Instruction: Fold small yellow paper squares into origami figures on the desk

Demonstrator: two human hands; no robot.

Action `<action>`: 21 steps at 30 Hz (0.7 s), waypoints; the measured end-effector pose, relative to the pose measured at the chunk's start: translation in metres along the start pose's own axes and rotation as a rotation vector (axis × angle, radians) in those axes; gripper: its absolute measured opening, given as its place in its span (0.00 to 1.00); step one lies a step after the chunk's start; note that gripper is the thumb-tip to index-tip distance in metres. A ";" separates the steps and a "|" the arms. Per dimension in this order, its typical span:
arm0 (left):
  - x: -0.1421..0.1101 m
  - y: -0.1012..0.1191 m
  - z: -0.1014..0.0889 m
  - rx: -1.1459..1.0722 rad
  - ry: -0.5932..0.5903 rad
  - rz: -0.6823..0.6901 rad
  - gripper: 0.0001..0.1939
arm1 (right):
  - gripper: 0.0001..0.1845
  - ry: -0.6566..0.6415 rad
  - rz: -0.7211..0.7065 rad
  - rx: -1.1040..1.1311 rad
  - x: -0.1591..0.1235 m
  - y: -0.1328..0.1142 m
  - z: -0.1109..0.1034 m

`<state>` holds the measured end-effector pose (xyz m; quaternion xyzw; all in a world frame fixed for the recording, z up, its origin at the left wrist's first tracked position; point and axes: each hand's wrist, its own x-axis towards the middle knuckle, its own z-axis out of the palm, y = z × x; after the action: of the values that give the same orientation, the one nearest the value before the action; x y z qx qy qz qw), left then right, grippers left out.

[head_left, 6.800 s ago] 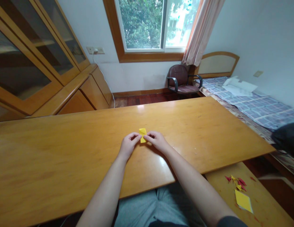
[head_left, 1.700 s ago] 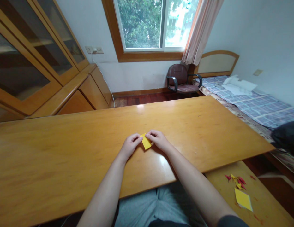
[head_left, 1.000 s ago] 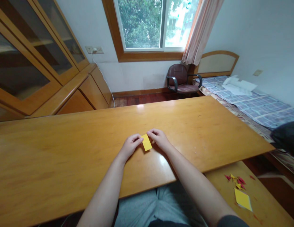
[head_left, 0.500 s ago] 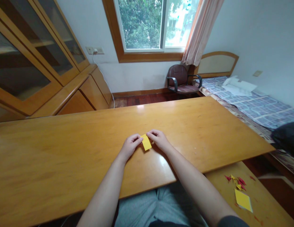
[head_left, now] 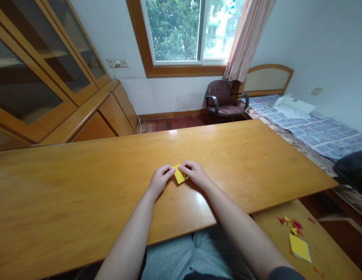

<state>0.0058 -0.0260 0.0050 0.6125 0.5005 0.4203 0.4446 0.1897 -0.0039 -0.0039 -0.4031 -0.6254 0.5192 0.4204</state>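
Between my hands is a small piece of yellow paper (head_left: 179,177), folded into a narrow rectangle and tilted slightly. My left hand (head_left: 162,177) pinches its upper left edge between thumb and fingers. My right hand (head_left: 194,172) grips the upper right side, its thumb lying over the paper's face. Both hands are just above the wooden table (head_left: 81,186), near its front edge. The fingers behind the paper are partly hidden.
On a lower surface (head_left: 268,225) at the right lie several small red and yellow folded paper pieces (head_left: 293,224) and a stack of yellow paper (head_left: 299,247). Beyond the table stand a brown armchair (head_left: 221,97), a bed (head_left: 315,124) and a glass-door cabinet (head_left: 72,97).
My right thumb has slid a little left and down over the paper. The yellow paper's lower end has risen slightly. My left hand has hardly moved.
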 end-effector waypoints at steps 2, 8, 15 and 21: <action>0.000 0.001 0.000 0.001 -0.004 0.002 0.16 | 0.17 0.004 0.000 -0.007 0.000 0.000 0.000; 0.000 -0.002 0.000 0.024 -0.009 0.020 0.16 | 0.14 0.025 0.005 0.022 -0.001 0.000 0.000; 0.000 -0.007 0.000 0.086 -0.004 0.039 0.14 | 0.15 0.038 0.008 0.054 -0.001 -0.001 0.000; 0.000 -0.005 0.000 0.093 0.033 0.059 0.12 | 0.14 0.010 -0.009 -0.001 -0.002 0.000 -0.001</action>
<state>0.0044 -0.0253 0.0000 0.6400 0.5083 0.4198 0.3947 0.1912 -0.0052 -0.0044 -0.4032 -0.6251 0.5151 0.4258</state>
